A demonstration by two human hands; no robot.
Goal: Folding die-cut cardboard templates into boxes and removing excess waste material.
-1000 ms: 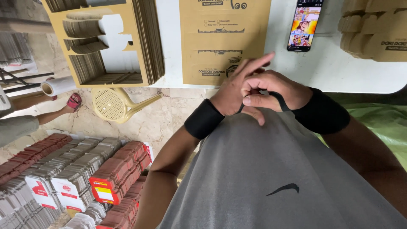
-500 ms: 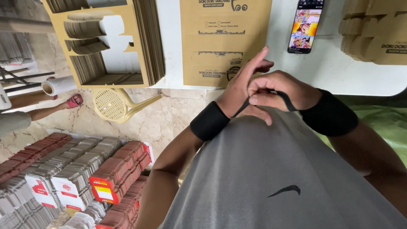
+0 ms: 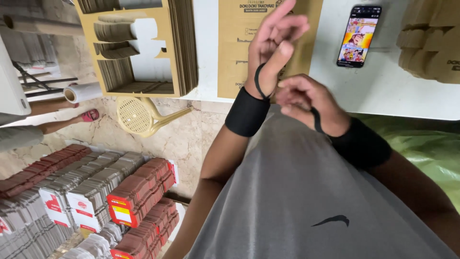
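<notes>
Left grip (image 3: 275, 45) has lifted, fingers apart, black band (image 3: 258, 84) looped on; right grip (image 3: 306, 98) pinches it.

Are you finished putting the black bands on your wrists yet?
Nearly. Both wide black wristbands are already on: one on the left wrist, one on the right wrist. In hand now is a thin black band, looped around the raised left hand, while the right hand pinches a thin black strap. What looks left is settling the thin band. The flat cardboard sheet on the table lies untouched.
</notes>
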